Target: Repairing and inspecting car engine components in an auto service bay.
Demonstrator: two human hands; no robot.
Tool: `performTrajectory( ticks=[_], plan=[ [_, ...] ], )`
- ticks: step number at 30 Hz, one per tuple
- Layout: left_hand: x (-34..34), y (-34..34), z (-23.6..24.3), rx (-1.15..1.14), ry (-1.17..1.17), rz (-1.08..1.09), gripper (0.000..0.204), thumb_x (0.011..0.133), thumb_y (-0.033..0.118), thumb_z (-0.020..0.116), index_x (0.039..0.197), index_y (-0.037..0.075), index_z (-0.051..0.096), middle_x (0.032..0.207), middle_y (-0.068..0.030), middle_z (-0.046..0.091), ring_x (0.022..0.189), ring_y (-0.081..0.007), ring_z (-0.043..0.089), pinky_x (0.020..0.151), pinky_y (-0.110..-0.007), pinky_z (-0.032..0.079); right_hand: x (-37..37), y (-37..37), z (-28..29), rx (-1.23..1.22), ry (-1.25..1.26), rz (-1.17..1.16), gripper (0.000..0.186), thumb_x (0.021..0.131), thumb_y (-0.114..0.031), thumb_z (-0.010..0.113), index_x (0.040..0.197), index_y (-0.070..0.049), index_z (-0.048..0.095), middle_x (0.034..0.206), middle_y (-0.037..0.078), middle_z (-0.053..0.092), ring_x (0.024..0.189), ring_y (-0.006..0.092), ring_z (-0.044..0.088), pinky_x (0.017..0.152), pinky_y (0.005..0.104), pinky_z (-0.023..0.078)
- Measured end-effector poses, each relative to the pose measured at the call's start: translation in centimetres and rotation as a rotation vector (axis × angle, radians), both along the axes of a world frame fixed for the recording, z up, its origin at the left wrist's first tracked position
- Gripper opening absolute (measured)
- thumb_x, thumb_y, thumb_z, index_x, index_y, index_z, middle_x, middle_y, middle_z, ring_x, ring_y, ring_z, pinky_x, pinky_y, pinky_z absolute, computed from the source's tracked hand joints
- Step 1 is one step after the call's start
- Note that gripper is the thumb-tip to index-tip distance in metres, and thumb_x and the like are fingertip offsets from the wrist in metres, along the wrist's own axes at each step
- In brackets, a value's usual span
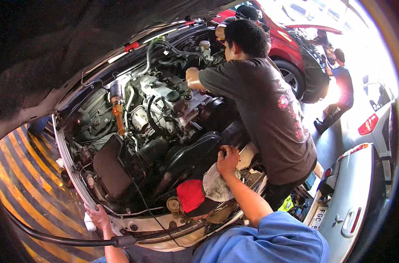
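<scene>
My left hand [99,216] is at the car's lower left fender edge. Its fingers are bent around a small white bottle-like object [90,222], whose kind I cannot make out. My right hand [228,160] rests at the front of the engine bay with loosely bent fingers, holding nothing that I can see. Beside its wrist lies a stained whitish cloth [218,185], with a red cloth piece [191,195] to its left. Ahead of both hands is the uncovered engine [173,98]. An orange work light [118,115] hangs over it, its cord running down toward the front panel.
The raised hood [41,48] overhangs the upper left. A co-worker in a dark shirt [269,114] leans in from the right, one arm over the engine; another person is behind. A black bar [68,239] crosses low left. A red car [287,52] and silver vehicle [348,201] stand to the right.
</scene>
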State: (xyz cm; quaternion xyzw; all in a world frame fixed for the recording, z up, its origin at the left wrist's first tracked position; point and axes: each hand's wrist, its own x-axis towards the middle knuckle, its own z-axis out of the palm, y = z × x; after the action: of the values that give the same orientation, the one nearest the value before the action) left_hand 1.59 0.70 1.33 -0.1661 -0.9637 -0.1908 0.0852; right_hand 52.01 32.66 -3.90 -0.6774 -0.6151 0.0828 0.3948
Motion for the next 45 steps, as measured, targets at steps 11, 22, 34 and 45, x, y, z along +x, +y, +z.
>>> performTrajectory(
  ticks=[11,22,34,45],
  plan=[
    [0.0,0.0,-0.3,-0.072,0.022,0.034,0.074,0.095,0.032,0.061,0.159,0.006,0.035,0.155,-0.0240,0.048,0.138,-0.0424,0.050,0.112,-0.052,0.043,-0.1,0.1,0.3,-0.021,-0.004,0.002,0.018,0.084,-0.021,0.065,0.099,-0.017,0.072,0.108,0.008,0.070,0.110,0.0343,0.058,0.093,0.0496,0.043],
    [-1.1,-0.7,-2.0,-0.052,0.113,0.006,0.073,0.094,0.032,0.061,0.158,0.006,0.037,0.147,-0.0263,0.054,0.133,-0.0438,0.054,0.109,-0.052,0.045,-0.1,0.0,0.2,-0.021,0.000,0.008,0.016,0.084,-0.022,0.065,0.098,-0.017,0.070,0.108,0.008,0.068,0.109,0.0347,0.057,0.090,0.0506,0.043],
    [0.2,0.0,-0.1,-0.038,0.083,-0.007,0.074,0.094,0.032,0.061,0.157,0.003,0.037,0.147,-0.0267,0.054,0.132,-0.0441,0.055,0.110,-0.051,0.044,-0.1,-0.2,0.6,0.010,0.007,0.028,0.018,0.086,-0.021,0.066,0.101,-0.014,0.071,0.109,0.010,0.068,0.110,0.0366,0.057,0.093,0.0520,0.043],
    [0.2,0.4,0.2,-0.115,0.058,0.025,0.074,0.095,0.037,0.062,0.158,0.008,0.037,0.149,-0.0225,0.056,0.127,-0.0432,0.060,0.105,-0.051,0.049,0.1,-0.2,0.3,0.029,0.008,0.029,0.019,0.085,-0.022,0.065,0.101,-0.015,0.072,0.108,0.011,0.070,0.110,0.0367,0.057,0.093,0.0521,0.044]
  ],
)
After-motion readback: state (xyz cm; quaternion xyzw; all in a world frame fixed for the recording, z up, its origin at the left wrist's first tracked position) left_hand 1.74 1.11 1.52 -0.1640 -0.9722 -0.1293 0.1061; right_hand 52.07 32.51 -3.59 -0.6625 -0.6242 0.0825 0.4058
